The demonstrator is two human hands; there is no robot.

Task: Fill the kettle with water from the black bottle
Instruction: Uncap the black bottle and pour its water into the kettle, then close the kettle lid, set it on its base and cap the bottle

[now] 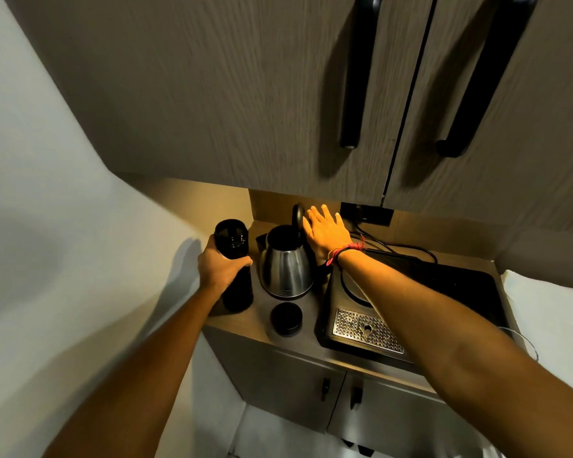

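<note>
A steel kettle [286, 271] stands on the wooden counter [245, 320] with its black lid [297, 215] flipped up and its mouth uncovered. Left of it, the black bottle [235, 259] stands upright and uncapped, and my left hand [219, 264] is wrapped around its middle. The bottle's round black cap [286, 318] lies on the counter in front of the kettle. My right hand [326, 231] is spread flat, fingers apart, just right of the raised lid and over the kettle's handle side; it holds nothing.
A black tray appliance [444, 285] with a perforated steel drip grate [366, 330] fills the counter's right half. Black cables [397, 247] run behind it to a wall socket [366, 213]. Overhead cabinets [278, 94] hang low above. A white wall is to the left.
</note>
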